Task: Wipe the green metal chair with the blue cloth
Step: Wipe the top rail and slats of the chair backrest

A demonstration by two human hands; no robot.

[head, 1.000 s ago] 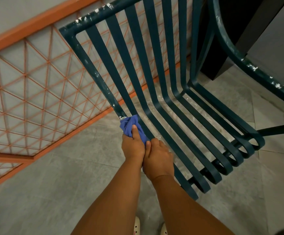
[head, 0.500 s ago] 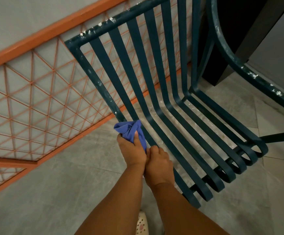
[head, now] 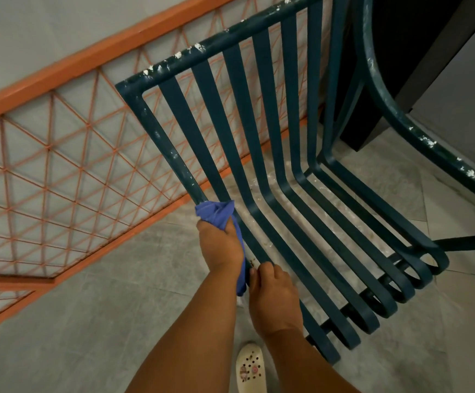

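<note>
The green metal chair [head: 261, 131] fills the middle of the view, with long slats running from its back down into the seat and white flecks on its frame. My left hand [head: 220, 245] grips the blue cloth [head: 216, 212] around the chair's left side bar, where the back meets the seat. A strip of the cloth hangs down between my two hands. My right hand [head: 273, 296] holds the same side bar just below the left hand, its fingers curled round the metal.
An orange wire-mesh railing [head: 60, 171] runs along the left, close behind the chair. A dark cabinet [head: 400, 66] stands at the top right. The floor is grey tile [head: 74, 336]. A white clog [head: 250, 367] shows at the bottom.
The view has shifted, so the chair sits more to the right. The two hands have drawn slightly apart along the side bar, the left still wrapped in cloth.
</note>
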